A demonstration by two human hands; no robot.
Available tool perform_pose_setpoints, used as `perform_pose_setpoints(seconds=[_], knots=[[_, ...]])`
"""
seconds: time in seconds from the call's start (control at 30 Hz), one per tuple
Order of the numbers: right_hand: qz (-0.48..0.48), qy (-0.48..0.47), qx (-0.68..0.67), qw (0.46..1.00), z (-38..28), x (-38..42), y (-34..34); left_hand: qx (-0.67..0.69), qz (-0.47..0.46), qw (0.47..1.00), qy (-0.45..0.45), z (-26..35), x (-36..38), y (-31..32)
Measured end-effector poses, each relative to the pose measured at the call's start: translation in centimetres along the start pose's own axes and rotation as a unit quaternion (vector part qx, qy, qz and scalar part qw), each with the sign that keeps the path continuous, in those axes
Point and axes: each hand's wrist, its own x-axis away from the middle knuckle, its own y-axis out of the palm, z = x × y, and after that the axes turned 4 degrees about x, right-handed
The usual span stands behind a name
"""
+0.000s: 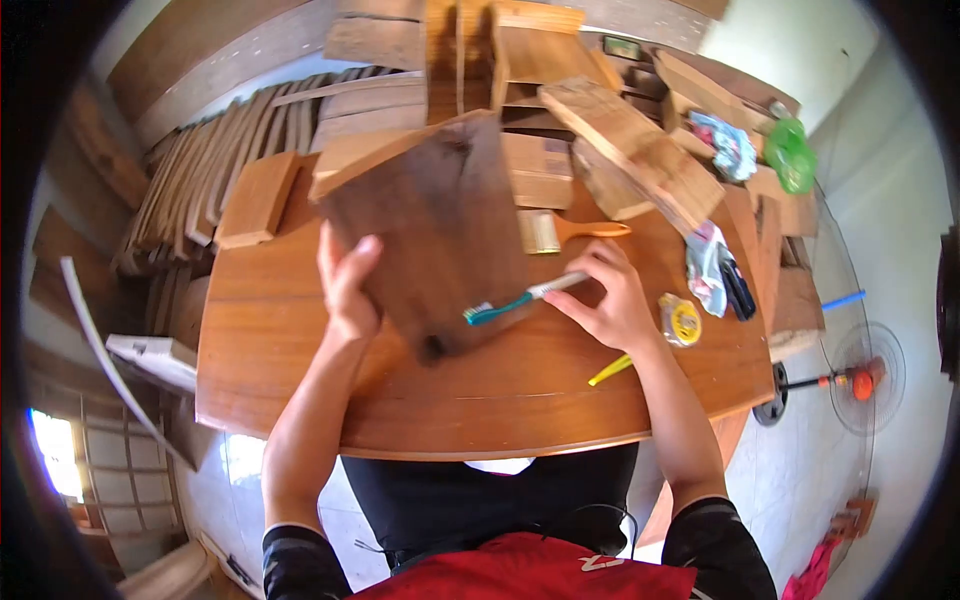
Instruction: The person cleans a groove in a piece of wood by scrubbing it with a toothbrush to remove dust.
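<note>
Two hands at a round wooden surface (300, 390): near edge bare, far half crowded with stacked planks (640, 150). Dark flat board (440, 230), smooth grain, tilted up off the top, blurred. Left hand (345, 285) fingers wrapped on its left edge. Right hand (605, 300) fingers pinched on white toothbrush handle; teal-bristled toothbrush (515, 300) lies across board's lower right. Paintbrush (565, 230) and tape measure (680, 320) near.

Wood offcuts (640, 150) behind; bare tabletop (270, 340) left.

Dark wooden board (430, 235) in left hand (345, 285), toothbrush (520, 297) in right hand (605, 300).
</note>
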Motion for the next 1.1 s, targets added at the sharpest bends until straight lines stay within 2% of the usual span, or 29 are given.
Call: perform_pose_setpoints(seconds=[0.03,0.07,0.13,0.2,0.23,0.27,0.37,0.47,0.5,0.53,0.6,0.67,0.77,0.83,0.97,1.07,1.1], knots=[[0.015,0.047,-0.021,0.999,0.2,0.2,-0.2,-0.022,0.015,0.999,-0.041,0.0,0.0,-0.8],[0.018,0.061,-0.028,0.998,0.5,0.2,-0.8,0.038,-0.021,0.997,-0.058,-0.3,-0.2,-2.3],[0.033,0.095,-0.045,0.994,0.8,0.3,-1.5,0.106,-0.026,0.993,-0.048,-0.1,-0.2,-1.9],[0.039,0.069,-0.069,0.994,0.3,0.2,-1.2,0.070,-0.062,0.995,-0.035,-0.5,-0.4,-2.4],[0.017,0.093,-0.094,0.991,0.1,0.4,-0.9,0.049,-0.077,0.995,-0.027,-0.6,-0.4,-2.8],[0.031,0.003,-0.057,0.998,0.4,0.3,-0.6,0.057,-0.052,0.996,-0.037,-0.7,-0.3,-3.3],[-0.004,0.016,-0.120,0.993,-0.1,0.4,-0.9,0.087,-0.012,0.995,-0.049,-1.1,-1.1,-5.8],[-0.001,0.007,-0.157,0.988,-0.4,0.5,-1.5,0.225,-0.020,0.957,-0.185,0.1,-2.0,-2.6],[-0.004,0.008,-0.167,0.986,-0.3,0.6,-1.2,0.205,-0.038,0.957,-0.204,-0.8,-2.2,-3.0],[-0.005,0.009,-0.176,0.984,-0.2,0.7,-1.0,0.216,-0.019,0.947,-0.237,-1.6,-2.2,-3.1],[-0.071,-0.016,-0.154,0.985,-0.4,0.7,-1.2,0.273,-0.077,0.904,-0.319,-2.2,-1.9,-2.7],[-0.137,-0.008,-0.174,0.975,-0.7,0.9,-1.4,0.275,-0.066,0.892,-0.352,-2.2,-1.5,-1.5],[-0.211,0.036,-0.246,0.945,-1.2,0.9,-1.6,0.287,-0.073,0.877,-0.377,-3.2,-1.1,-1.7],[-0.164,0.038,-0.224,0.960,-0.9,1.0,-1.5,0.291,-0.089,0.869,-0.390,-3.0,-0.8,-1.6],[-0.044,0.061,-0.233,0.970,-0.4,1.0,-0.7,0.226,-0.055,0.883,-0.407,-1.8,-0.6,-0.1],[-0.109,0.061,-0.242,0.962,-0.6,1.6,-0.5,0.201,-0.033,0.897,-0.391,-2.3,-0.5,0.1],[-0.153,0.034,-0.222,0.962,-1.1,1.4,-0.8,0.210,-0.049,0.894,-0.393,-2.4,-0.6,0.0]])
